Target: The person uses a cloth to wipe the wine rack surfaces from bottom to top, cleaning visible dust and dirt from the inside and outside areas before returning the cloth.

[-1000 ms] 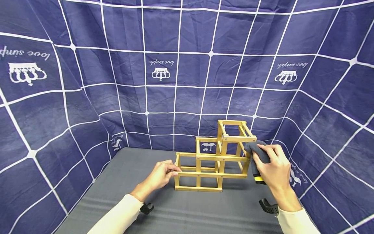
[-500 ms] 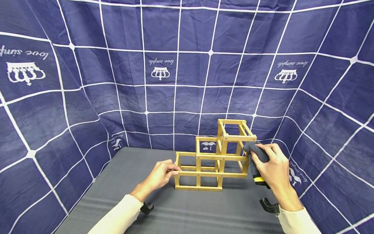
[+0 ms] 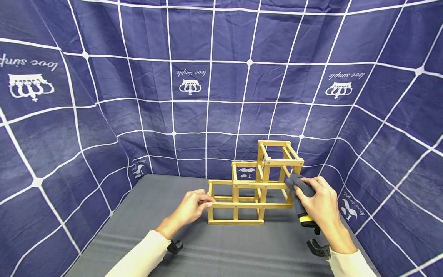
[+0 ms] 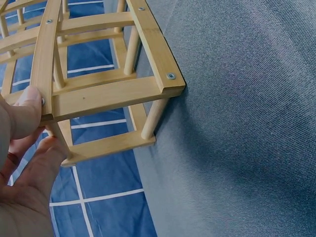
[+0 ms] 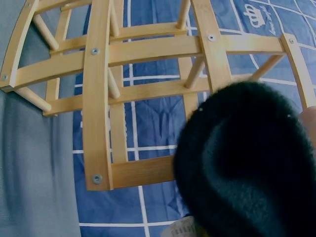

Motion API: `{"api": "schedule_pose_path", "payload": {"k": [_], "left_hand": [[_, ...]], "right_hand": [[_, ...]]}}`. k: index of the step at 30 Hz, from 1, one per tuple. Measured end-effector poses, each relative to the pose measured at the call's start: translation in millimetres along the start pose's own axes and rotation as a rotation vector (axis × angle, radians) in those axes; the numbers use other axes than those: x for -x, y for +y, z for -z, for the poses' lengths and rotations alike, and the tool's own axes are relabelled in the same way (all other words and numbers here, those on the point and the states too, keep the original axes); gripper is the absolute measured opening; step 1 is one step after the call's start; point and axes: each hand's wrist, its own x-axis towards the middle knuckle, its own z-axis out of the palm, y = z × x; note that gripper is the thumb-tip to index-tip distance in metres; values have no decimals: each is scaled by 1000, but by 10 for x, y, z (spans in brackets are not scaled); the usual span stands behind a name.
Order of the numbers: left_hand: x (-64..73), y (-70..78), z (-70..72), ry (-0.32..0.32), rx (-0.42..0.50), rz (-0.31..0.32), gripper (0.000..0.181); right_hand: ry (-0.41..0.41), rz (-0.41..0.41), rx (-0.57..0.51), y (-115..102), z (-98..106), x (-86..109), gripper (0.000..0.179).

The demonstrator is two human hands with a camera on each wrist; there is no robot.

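Observation:
A stepped rack of pale wooden slats and dowels (image 3: 264, 184) stands on the grey surface, higher at its right. At its lower left corner my left hand (image 3: 189, 207) pinches a rail; in the left wrist view the thumb (image 4: 30, 106) lies on the slat, with fingers behind it. My right hand (image 3: 321, 200) grips a dark grey fuzzy cloth (image 3: 299, 192) with a yellow band and black part at its lower end. The cloth is against the rack's right side. In the right wrist view this cloth (image 5: 247, 163) hides part of the rack and most of the hand.
A grey cloth-covered table (image 3: 166, 192) lies under everything. Blue fabric with white grid lines (image 3: 194, 119) hangs behind and at both sides. The right side of the fabric comes close to my right hand. Black wrist straps (image 3: 174, 247) sit at both sleeves.
My right hand and the grey cloth have slid down the rack's right side, a little to the left. My left hand keeps its hold, and the rack has barely shifted.

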Motion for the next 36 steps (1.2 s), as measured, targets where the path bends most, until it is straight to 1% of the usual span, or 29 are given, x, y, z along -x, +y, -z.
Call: {"api": "schedule_pose_path", "payload": {"k": [4, 8, 11, 13, 14, 16, 21, 26, 29, 31, 33, 36], "left_hand": [[-3, -10, -8, 0, -3, 10, 12], [-2, -16, -14, -9, -5, 15, 12], [-3, -13, -8, -1, -8, 11, 12], [-3, -9, 0, 2, -8, 10, 12], [-3, -7, 5, 2, -8, 12, 12], [-3, -2, 10, -2, -8, 15, 12], [-3, -2, 9, -15, -3, 13, 11], [0, -15, 16, -7, -4, 8, 12], [2, -22, 18, -1, -9, 9, 12], [-2, -23, 17, -1, -9, 9, 12], [-6, -21, 15, -5, -4, 7, 12], [-16, -16, 10, -8, 3, 1, 12]], "right_hand": [[86, 50, -45, -6, -19, 14, 29], [261, 56, -163, -85, -38, -5, 31], [394, 48, -252, -185, -87, -70, 31], [448, 43, -278, -256, -127, -138, 30], [461, 37, -282, -293, -148, -174, 30], [456, 24, -273, -364, -186, -242, 30], [363, 23, -249, -554, -312, -336, 29], [308, 80, -271, -772, -480, -362, 30], [267, 121, -253, -876, -549, -364, 31], [246, 136, -227, -915, -564, -358, 32], [241, 141, -212, -919, -557, -353, 33], [251, 126, -208, -859, -507, -353, 32]]}}
